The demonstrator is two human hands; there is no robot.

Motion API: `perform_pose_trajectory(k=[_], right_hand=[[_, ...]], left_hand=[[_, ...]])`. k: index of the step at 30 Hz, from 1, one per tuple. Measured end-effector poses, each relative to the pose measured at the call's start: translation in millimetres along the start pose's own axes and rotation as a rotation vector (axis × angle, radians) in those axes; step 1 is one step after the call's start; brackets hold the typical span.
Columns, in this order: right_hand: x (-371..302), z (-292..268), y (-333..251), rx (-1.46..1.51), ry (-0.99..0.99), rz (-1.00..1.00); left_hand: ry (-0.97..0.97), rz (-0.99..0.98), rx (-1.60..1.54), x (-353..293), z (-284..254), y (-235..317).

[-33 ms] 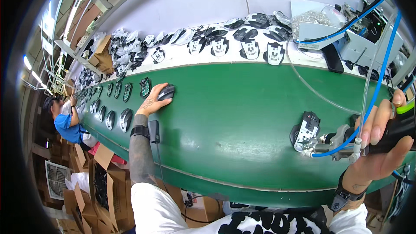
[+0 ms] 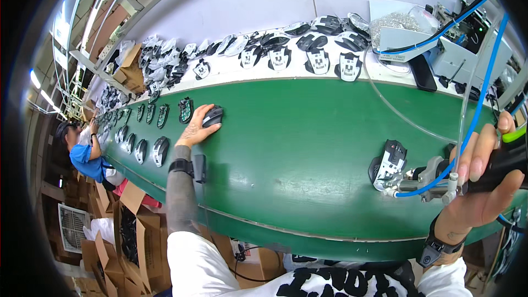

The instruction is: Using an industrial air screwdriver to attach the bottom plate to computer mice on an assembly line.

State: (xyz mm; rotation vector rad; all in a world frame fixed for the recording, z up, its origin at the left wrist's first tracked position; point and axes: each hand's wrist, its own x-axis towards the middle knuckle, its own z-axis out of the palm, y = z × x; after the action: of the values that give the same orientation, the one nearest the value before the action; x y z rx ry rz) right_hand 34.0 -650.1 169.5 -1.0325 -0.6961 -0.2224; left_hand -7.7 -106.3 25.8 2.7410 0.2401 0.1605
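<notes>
My left hand (image 2: 198,127) is grasping a dark mouse (image 2: 213,115) on the green worktop (image 2: 286,143); my right hand (image 2: 484,159) is gripping a black driver (image 2: 492,170).
The driver's nose is overlapping a black-and-white shell (image 2: 392,159), contact unclear; a tug from the blue hose (image 2: 484,93) could knock it askew. A white bin (image 2: 396,38) is holding silvery pieces (image 2: 397,23), an open carton (image 2: 147,242) dark parts (image 2: 127,231).

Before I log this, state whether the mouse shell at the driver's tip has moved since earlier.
No: the mouse shell shows no shift relative to the white shelf.

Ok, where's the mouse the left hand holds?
In the head view, left of centre: the mouse is in the left hand, right of a circuit board.
</notes>
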Motion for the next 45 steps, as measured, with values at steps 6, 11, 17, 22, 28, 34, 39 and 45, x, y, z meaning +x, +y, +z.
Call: perform_pose_trajectory(k=[6, 11, 17, 22, 28, 34, 39, 45], right_hand=[[-2, 7, 5, 0.016, 0.049, -0.028], [-3, 5, 10, -0.063, 0.197, -0.086], [13, -10, 10, -0.175, 0.366, -0.074], [23, -12, -2, -0.158, 0.377, -0.178], [20, -25, -17, -0.080, 0.331, -0.213], [12, -21, -18, -0.044, 0.269, -0.237], [7, -18, -22, 0.003, 0.262, -0.199], [7, -15, -15, 0.125, 0.252, -0.221]], left_hand=[[0.259, 0.204, 0.147, -12, 42, 40], [0.120, 0.044, 0.004, -24, 73, 182], [-0.231, -0.272, -1.921, -29, 99, 308], [-0.420, -0.244, -2.213, -44, 123, 349], [-0.338, -0.284, -2.142, -58, 138, 369], [-0.380, -0.210, -2.186, -71, 135, 370], [-0.356, -0.229, -2.142, -74, 141, 367], [-0.408, -0.296, -2.154, -74, 144, 366]])
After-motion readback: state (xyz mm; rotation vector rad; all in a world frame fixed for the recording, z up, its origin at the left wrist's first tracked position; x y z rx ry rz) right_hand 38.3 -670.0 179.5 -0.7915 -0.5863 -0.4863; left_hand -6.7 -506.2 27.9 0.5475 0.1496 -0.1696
